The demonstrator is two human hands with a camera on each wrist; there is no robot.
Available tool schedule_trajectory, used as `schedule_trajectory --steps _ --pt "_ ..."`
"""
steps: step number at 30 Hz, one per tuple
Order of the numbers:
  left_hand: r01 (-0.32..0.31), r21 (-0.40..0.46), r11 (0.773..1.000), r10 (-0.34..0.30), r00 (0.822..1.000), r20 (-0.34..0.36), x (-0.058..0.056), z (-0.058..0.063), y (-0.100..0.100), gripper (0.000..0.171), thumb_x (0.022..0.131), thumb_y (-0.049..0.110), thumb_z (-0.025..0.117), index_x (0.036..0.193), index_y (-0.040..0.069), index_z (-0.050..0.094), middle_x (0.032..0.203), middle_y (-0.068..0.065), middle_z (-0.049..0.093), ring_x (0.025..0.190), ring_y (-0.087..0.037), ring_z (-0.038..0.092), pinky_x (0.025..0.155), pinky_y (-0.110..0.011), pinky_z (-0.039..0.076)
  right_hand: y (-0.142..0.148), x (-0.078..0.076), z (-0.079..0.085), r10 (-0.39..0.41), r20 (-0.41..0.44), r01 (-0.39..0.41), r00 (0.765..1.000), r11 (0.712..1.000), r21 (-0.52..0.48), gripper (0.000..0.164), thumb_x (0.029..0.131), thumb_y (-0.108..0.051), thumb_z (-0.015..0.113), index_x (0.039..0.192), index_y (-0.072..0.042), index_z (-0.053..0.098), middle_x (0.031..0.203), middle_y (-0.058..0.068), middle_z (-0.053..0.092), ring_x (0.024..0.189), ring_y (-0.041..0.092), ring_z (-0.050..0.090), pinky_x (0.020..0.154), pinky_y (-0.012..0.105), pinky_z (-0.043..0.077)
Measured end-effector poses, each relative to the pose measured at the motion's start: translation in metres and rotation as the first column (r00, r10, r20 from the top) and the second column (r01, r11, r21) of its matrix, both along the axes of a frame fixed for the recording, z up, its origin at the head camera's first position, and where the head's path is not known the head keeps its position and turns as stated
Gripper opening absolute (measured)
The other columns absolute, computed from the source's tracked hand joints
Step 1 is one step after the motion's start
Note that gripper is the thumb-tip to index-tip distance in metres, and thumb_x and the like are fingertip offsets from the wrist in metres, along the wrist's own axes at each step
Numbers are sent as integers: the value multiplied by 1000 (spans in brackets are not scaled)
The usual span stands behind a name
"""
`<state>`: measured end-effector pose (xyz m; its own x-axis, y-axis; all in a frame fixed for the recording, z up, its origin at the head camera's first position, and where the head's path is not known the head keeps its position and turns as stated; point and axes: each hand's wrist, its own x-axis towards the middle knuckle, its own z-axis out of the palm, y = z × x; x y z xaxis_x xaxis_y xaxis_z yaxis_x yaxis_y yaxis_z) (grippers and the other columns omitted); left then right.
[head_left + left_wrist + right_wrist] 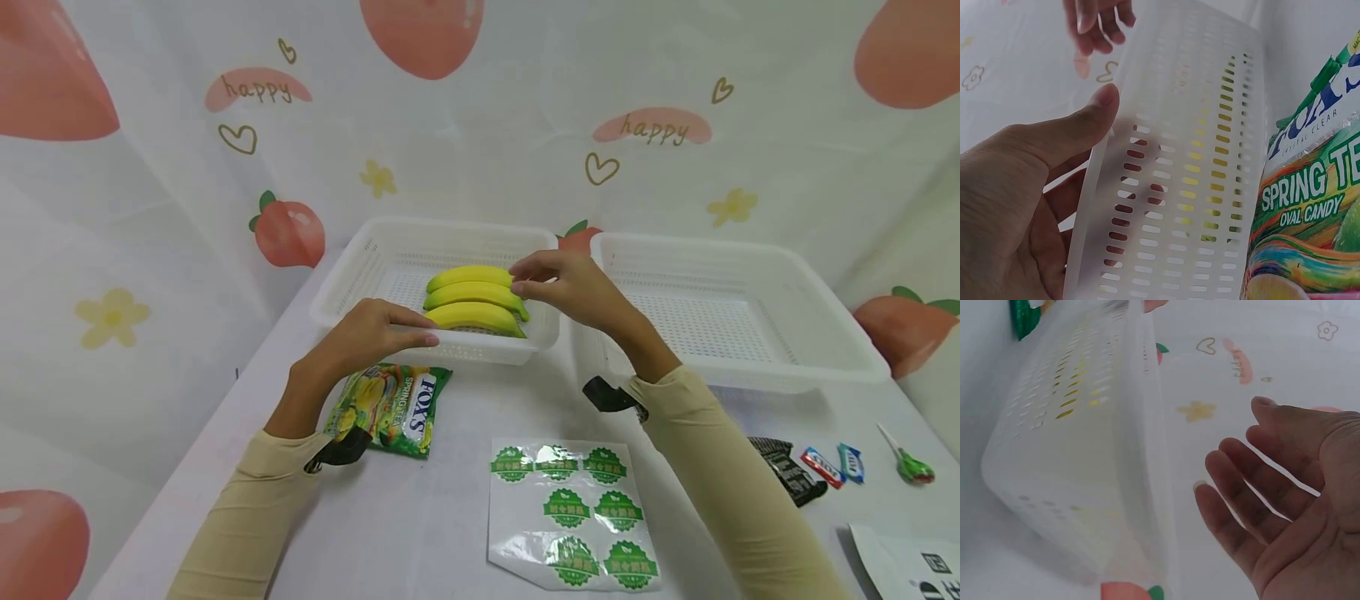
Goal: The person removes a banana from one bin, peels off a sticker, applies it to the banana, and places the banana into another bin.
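Note:
Three yellow bananas (476, 294) lie side by side in the left white plastic basket (345, 287). My left hand (371, 337) grips that basket's near rim, its thumb outside and its fingers inside the wall. Through the slots of the basket (1172, 156) the fingers show dark in the left wrist view. My right hand (566, 283) is over the basket's right side, its fingertips close to the banana ends. In the right wrist view the right hand (1285, 494) has loosely bent, spread fingers with nothing between them.
A green candy bag (397, 408) lies before the left basket. A sheet of green round stickers (517, 521) is on the table. To the right stand another white basket (795, 333), a black wrapper (787, 471), small candies (822, 467), a lollipop (911, 467) and a white packet (900, 562).

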<state>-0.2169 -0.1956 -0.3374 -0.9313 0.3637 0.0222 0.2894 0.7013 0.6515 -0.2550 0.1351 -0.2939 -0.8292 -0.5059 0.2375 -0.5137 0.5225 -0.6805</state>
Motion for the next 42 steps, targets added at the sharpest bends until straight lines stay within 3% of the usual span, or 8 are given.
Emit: schedule_trajectory --steps 8,13,17,23,30,37,42 --pt "-12 -2 1000 12 999 34 -1 2 1 46 92 54 79 125 22 81 130 -1 75 119 -25 63 97 -45 52 -25 -25 10 10 196 -13 981 1000 16 38 101 -31 73 131 -9 73 125 9 74 111 32 72 93 45 61" --pt "-7 9 1000 6 999 43 -2 0 1 46 92 55 79 124 22 81 128 -1 75 115 -24 65 94 -42 53 -35 -40 12 -11 358 -1 933 999 35 37 103 -29 71 133 -7 71 131 15 71 121 38 68 99 47 58" --pt "-7 4 1000 7 999 43 -3 -2 1 46 91 56 79 124 23 82 126 0 76 112 -23 66 91 -40 54 -40 -50 10 -37 435 1 900 997 82 36 104 -27 69 134 -7 69 137 19 68 123 37 66 105 52 54" --pt "-15 -9 1000 15 999 39 -2 -1 0 45 92 54 79 124 23 81 124 -1 76 111 -24 65 89 -39 53 -46 -61 4 -66 496 -14 866 988 156 37 104 -26 70 136 -7 68 137 17 69 122 34 67 107 53 53" --pt "-11 -3 1000 11 999 34 -2 0 1 48 92 55 79 125 21 81 127 -5 76 114 -27 65 90 -41 54 -54 -65 -2 -88 537 -38 839 975 220 48 104 -28 70 147 -8 60 143 14 64 129 33 63 111 52 51" --pt "-15 -4 1000 15 999 28 -2 -2 1 44 92 54 80 122 22 82 128 -3 76 115 -26 65 93 -45 54 -60 -65 -9 -123 617 -6 777 979 203 48 104 -25 70 148 -10 59 150 14 57 136 35 57 114 54 47" --pt "-7 0 1000 7 1000 23 -2 -2 1 44 92 54 79 122 23 82 125 -2 77 114 -25 65 92 -43 54 -63 -67 -11 -129 641 -10 757 978 209 49 103 -24 71 149 -10 59 148 14 59 136 34 56 115 55 46"
